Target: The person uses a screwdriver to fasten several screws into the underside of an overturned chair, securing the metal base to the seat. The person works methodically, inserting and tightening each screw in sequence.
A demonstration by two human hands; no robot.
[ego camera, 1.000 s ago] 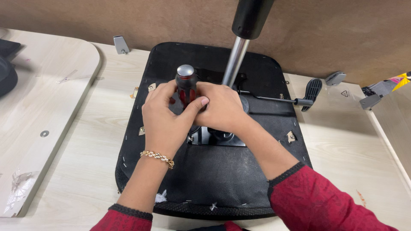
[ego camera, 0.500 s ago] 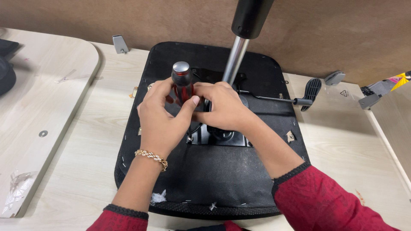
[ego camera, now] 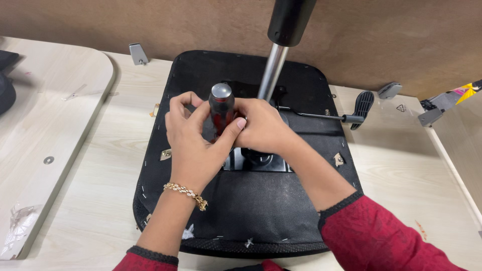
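Both hands' grip (ego camera: 221, 128) encloses upright screwdriver (ego camera: 221, 108), tip apparently hidden below

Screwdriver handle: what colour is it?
Screwdriver handle: red and black with a grey cap, seen in the head view.

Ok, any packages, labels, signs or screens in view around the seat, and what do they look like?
No screens or signs.
Crumpled clear plastic wrapper: near left edge of the pale wooden table, transparent, empty-looking.
Small clear plastic piece with a triangular mark: right of the black seat underside, by the black lever paddle.
Yellow-and-pink printed scrap: far right edge, mostly cut off.
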